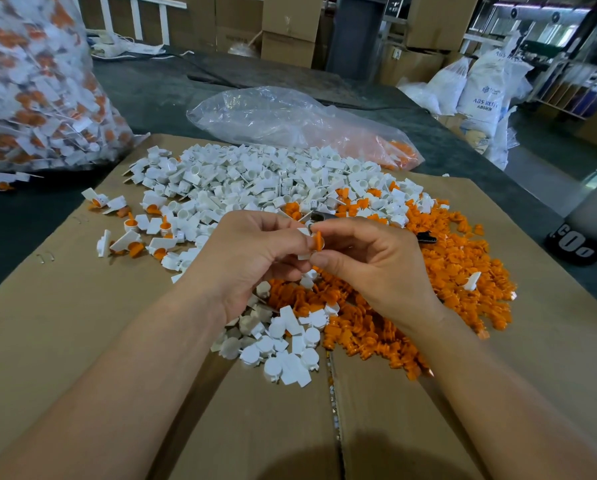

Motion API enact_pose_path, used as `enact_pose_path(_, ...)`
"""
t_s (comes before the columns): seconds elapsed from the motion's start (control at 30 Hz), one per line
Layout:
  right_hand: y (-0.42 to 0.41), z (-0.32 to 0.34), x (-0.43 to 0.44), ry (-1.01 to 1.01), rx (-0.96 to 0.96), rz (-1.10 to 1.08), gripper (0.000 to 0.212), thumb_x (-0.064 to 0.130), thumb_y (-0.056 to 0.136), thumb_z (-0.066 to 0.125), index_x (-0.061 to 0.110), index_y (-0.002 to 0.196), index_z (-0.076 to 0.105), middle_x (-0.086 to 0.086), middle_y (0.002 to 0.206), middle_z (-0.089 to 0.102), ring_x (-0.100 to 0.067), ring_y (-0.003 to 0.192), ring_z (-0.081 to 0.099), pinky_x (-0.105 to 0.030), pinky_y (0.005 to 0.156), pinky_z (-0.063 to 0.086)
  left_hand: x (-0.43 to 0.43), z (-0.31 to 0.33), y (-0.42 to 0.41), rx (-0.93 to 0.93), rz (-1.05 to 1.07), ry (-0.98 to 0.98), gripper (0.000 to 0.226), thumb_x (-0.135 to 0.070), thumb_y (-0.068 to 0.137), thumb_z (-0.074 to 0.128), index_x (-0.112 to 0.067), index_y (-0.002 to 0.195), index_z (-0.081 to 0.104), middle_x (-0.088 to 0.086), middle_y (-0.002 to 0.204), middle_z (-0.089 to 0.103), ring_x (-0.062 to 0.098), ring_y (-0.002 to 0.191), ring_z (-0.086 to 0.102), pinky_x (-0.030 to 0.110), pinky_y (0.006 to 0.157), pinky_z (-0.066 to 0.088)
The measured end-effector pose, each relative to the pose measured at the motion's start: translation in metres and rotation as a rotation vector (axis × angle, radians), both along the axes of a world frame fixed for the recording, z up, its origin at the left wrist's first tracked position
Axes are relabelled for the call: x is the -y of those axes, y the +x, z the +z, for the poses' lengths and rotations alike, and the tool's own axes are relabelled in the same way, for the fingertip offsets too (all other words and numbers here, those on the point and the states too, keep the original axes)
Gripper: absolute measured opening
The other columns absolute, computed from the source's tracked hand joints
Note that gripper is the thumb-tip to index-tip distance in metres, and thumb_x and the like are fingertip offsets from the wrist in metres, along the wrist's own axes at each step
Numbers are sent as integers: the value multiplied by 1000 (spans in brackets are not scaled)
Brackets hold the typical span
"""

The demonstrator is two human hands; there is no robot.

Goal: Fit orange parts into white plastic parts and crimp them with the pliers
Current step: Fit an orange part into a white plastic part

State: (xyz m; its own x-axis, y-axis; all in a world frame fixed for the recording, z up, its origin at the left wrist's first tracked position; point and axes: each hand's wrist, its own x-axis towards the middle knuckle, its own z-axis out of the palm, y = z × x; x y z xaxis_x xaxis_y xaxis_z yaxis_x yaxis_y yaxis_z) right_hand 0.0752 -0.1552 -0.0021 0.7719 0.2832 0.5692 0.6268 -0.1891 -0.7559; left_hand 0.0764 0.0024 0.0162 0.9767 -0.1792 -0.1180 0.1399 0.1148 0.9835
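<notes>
Both hands are raised just above the middle of the heap and meet fingertip to fingertip. The left hand (252, 254) has its grip closed on a white plastic part (304, 233), pinched between thumb and fingers. The right hand (369, 265) has its grip narrowed to a pinch on one orange part (318, 241), with thumb and forefinger on either side of it. The orange part stands on edge, touching the white plastic part. Whether it is seated inside cannot be told.

Pliers (319, 215): a grey metal tip shows just beyond the right forefinger, and a black handle end shows past the far side of that hand. The hand hides the middle, so whether it carries them or they lie on the heap cannot be told.

Stock: loose white parts (255, 181) are heaped over the far and left portion of a flattened cardboard sheet (82, 323). Loose orange parts (456, 268) are heaped to the right and nearer. The two heaps mix beneath the hands. A scatter of joined white-and-orange pieces (130, 226) lies at the left fringe of the white heap. The cardboard lies on a dark surface (151, 91).

Beyond: a clear plastic bag (272, 119), mostly collapsed, holds orange parts in its right end. A large full bag (30, 81) of white-and-orange pieces stands far left. White sacks (480, 88) and cardboard boxes (290, 26) stand in the background.
</notes>
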Motion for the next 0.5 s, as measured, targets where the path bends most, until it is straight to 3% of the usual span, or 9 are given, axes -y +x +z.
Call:
enact_pose_path(0.1, 1, -1, 1, 0, 21, -16, 35, 3, 73, 69, 18, 103, 62, 16, 87, 67, -2, 80, 67, -16, 73, 52, 0, 0, -1, 35, 1, 26, 28, 6, 74, 66, -10, 50, 67, 11, 54, 62, 13, 47, 59, 16, 42, 46)
enact_pose_path(0.3, 1, -1, 1, -40, 29, -55, 30, 10, 72, 69, 17, 101, 63, 3, 87, 69, -10, 80, 69, -24, 74, 55, 3, -1, -1, 68, 16, 61, 20, 8, 71, 66, -6, 56, 65, 11, 54, 61, 12, 45, 58, 16, 42, 45)
enact_pose_path(0.5, 1, -1, 0, -33, 22, -53, 28, 9, 72, 69, 23, 96, 64, 10, 85, 68, -6, 79, 68, -20, 72, 54, 3, -1, -1, 83, 24, 54, 20, 7, 70, 67, -7, 55, 65, 10, 53, 61, 11, 45, 58, 16, 42, 45)
